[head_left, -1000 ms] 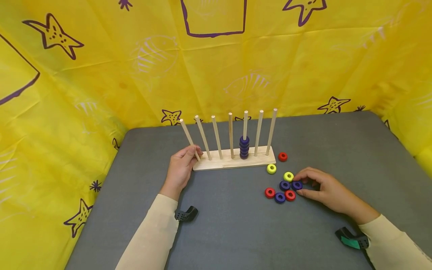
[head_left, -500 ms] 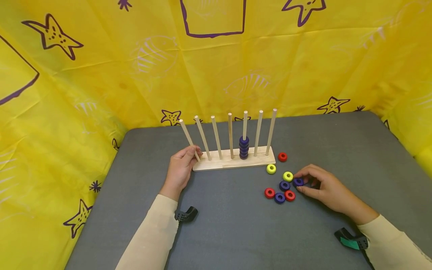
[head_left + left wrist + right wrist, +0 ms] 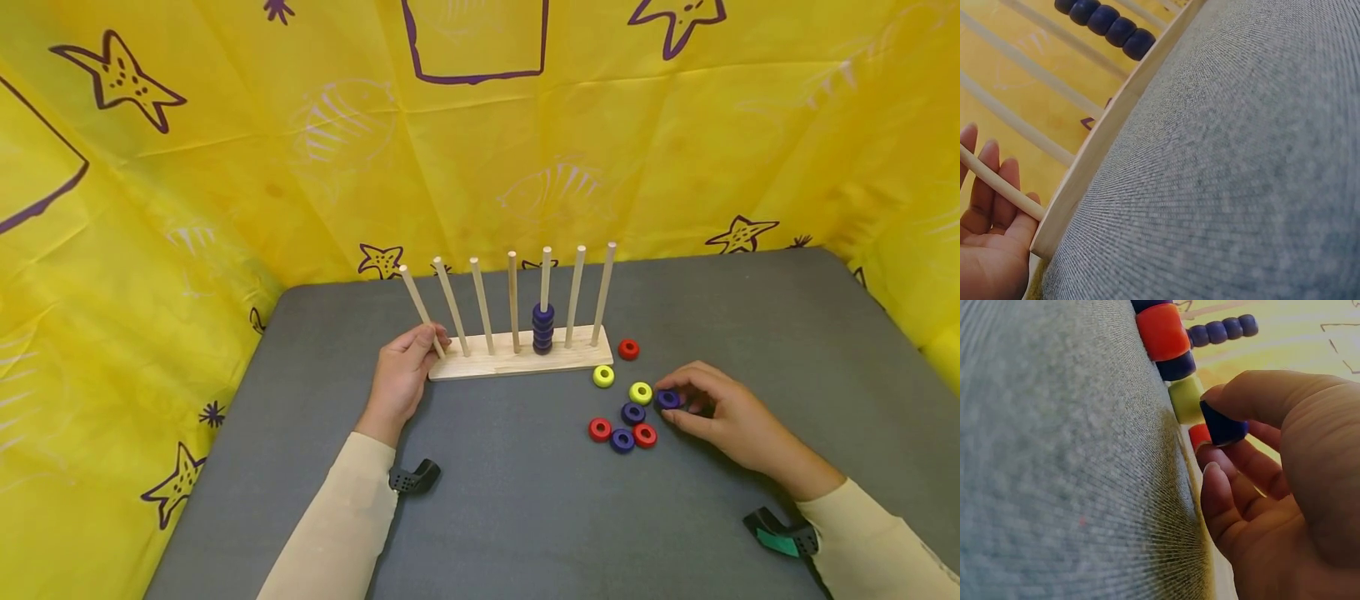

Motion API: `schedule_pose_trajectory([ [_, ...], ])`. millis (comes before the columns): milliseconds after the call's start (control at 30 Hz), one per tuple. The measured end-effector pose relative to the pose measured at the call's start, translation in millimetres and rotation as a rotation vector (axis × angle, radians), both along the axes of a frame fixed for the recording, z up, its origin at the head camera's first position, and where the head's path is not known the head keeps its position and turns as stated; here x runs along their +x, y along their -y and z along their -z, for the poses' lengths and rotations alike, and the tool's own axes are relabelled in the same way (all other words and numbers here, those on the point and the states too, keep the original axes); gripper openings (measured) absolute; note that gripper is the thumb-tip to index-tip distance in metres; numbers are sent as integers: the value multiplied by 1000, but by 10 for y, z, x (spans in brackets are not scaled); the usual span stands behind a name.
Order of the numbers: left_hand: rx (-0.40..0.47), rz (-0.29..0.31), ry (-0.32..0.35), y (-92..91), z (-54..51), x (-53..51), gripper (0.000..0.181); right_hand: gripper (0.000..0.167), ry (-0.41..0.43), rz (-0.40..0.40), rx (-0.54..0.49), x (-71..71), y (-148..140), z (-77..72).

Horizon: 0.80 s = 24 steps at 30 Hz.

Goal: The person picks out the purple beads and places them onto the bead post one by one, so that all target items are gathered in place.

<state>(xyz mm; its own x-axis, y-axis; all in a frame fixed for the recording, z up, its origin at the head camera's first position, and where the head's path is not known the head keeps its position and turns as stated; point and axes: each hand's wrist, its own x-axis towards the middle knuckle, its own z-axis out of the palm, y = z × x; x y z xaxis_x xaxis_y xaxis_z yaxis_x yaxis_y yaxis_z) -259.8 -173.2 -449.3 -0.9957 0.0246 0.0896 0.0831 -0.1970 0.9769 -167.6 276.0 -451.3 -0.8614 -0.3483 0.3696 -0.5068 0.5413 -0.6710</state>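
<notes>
My left hand point(image 3: 401, 379) holds the left end of a wooden rack point(image 3: 517, 361), its fingers around the leftmost peg point(image 3: 1004, 185). Dark blue rings point(image 3: 543, 329) are stacked on the fifth peg from the left; the other pegs are bare. Between thumb and fingers, my right hand point(image 3: 727, 417) pinches a dark blue ring point(image 3: 667, 392), seen tilted in the right wrist view point(image 3: 1224, 427). Left of that hand lie a yellow ring point(image 3: 641, 401), a blue ring point(image 3: 633, 421), a red ring point(image 3: 645, 443) and another blue ring point(image 3: 622, 448).
A second yellow ring point(image 3: 603, 384) lies by the rack's front right corner, a red ring point(image 3: 628, 349) just beyond its right end. Another red ring point(image 3: 599, 437) is at the group's left. Yellow patterned cloth point(image 3: 465, 167) hangs behind the grey table point(image 3: 495, 517).
The pinched blue ring has come away from the blue ring beside it, tilting and shifting slightly right and up with my right hand. My left hand keeps its place on the rack.
</notes>
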Motion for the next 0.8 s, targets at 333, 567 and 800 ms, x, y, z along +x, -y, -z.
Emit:
schedule_pose_trajectory([
  [333, 1, -8, 7, 2, -2, 2, 32, 43, 4, 10, -11, 8, 13, -48],
  [567, 15, -8, 0, -4, 20, -2, 30, 44, -11, 0, -11, 10, 27, -118],
  [800, 30, -9, -7, -4, 23, -6, 28, 45, -28, -15, -12, 0, 58, -161],
])
